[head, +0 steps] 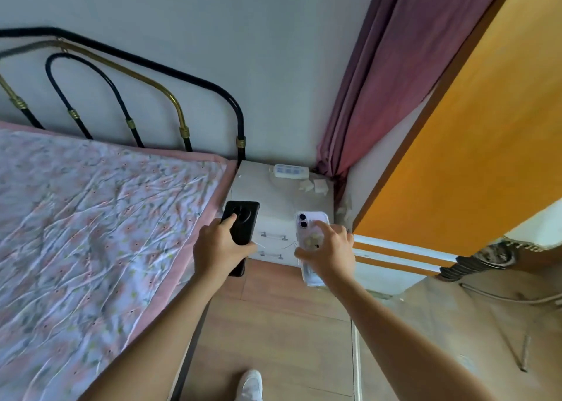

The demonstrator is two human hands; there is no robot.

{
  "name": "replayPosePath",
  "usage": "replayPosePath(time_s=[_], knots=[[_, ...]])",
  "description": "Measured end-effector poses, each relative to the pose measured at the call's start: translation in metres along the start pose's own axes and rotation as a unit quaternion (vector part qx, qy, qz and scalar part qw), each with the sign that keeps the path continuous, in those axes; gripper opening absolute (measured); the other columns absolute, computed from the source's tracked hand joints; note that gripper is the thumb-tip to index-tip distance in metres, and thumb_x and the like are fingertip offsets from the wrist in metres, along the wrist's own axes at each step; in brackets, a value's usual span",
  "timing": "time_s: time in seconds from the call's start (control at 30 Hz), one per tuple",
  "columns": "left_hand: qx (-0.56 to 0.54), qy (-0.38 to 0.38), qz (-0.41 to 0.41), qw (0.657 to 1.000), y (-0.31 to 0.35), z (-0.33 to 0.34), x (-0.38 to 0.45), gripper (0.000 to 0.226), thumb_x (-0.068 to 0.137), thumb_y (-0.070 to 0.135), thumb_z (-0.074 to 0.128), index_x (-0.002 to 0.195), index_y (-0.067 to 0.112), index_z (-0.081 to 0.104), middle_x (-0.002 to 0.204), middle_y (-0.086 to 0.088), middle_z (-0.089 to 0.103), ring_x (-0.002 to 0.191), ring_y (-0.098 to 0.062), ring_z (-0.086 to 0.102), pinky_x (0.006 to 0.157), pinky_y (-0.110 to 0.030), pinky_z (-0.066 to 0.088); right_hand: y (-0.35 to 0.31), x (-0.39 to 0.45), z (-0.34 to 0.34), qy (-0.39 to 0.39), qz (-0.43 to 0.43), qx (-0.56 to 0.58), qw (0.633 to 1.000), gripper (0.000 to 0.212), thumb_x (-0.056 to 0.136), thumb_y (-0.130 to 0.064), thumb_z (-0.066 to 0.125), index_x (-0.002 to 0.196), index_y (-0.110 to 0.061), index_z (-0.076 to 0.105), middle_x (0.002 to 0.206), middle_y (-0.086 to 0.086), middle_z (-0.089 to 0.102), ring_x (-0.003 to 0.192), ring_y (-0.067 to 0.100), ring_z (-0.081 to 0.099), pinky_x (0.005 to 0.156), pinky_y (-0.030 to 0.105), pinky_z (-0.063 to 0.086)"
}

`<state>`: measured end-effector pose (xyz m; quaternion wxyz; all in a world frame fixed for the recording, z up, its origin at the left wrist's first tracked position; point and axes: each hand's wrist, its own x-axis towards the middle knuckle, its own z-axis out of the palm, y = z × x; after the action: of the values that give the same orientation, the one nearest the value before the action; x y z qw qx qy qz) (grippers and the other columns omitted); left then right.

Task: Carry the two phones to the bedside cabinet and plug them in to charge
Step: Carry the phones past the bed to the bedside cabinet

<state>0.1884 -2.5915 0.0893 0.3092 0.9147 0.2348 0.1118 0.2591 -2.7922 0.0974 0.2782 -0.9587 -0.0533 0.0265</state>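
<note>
The bed (pixel 91 218) fills the left of the frame; the white bedside cabinet (pixel 282 200) sits at centre, a power strip (pixel 290 171) on its far edge. The left hand (pixel 219 248) grips the black phone (pixel 240 227), the right hand (pixel 328 248) the lilac phone (pixel 310 227), both held above the cabinet's near edge. Best lay them flat near the strip, ports toward the cables.

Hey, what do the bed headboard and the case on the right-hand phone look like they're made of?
The headboard looks like bent metal tubing, glossy black with brass-coloured rails and collars, judging by its highlights. The case on the lilac phone in the right hand seems clear plastic or silicone, since the body shows through.
</note>
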Motion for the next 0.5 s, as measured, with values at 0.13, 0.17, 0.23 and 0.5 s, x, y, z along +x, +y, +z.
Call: replayPosePath(time_s=[0.13, 0.17, 0.23, 0.5], knots=[[-0.006, -0.019, -0.01, 1.0, 0.004, 0.024, 0.074, 0.084, 0.058, 0.037, 0.074, 0.136, 0.017, 0.049, 0.115, -0.006, 0.065, 0.097, -0.029, 0.061, 0.066, -0.04, 0.056, -0.014, 0.072, 0.018, -0.014, 0.018, 0.002, 1.0, 0.06, 0.059, -0.042, 0.075, 0.116, -0.033, 0.056, 0.115, 0.002, 0.05, 0.108, 0.025, 0.041, 0.073, 0.032, 0.046], [-0.006, -0.022, -0.013, 1.0, 0.005, 0.031, 0.091, 0.084, 0.058, 0.036, 0.074, 0.136, 0.016, 0.049, 0.116, -0.007, 0.064, 0.097, -0.028, 0.061, 0.067, -0.041, 0.057, -0.016, 0.089, 0.024, -0.017, 0.021, 0.003, 1.0, 0.06, 0.059, -0.042, 0.075, 0.116, -0.034, 0.056, 0.115, 0.002, 0.05, 0.108, 0.025, 0.041, 0.072, 0.031, 0.045], [-0.008, -0.028, -0.024, 0.999, 0.006, 0.047, 0.124, 0.084, 0.059, 0.037, 0.076, 0.136, 0.016, 0.049, 0.117, -0.007, 0.063, 0.1, -0.028, 0.06, 0.07, -0.041, 0.056, -0.018, 0.124, 0.038, -0.03, 0.024, 0.005, 0.999, 0.061, 0.06, -0.042, 0.076, 0.117, -0.034, 0.055, 0.116, 0.002, 0.049, 0.109, 0.024, 0.041, 0.07, 0.03, 0.043], [-0.022, -0.039, -0.095, 0.994, -0.014, 0.133, 0.249, 0.084, 0.056, 0.035, 0.074, 0.135, 0.019, 0.049, 0.111, -0.005, 0.065, 0.096, -0.024, 0.061, 0.068, -0.037, 0.056, -0.018, 0.263, 0.124, -0.076, 0.051, 0.019, 0.996, 0.072, 0.061, -0.039, 0.077, 0.125, -0.029, 0.046, 0.124, 0.005, 0.046, 0.114, 0.026, 0.038, 0.081, 0.04, 0.05]])
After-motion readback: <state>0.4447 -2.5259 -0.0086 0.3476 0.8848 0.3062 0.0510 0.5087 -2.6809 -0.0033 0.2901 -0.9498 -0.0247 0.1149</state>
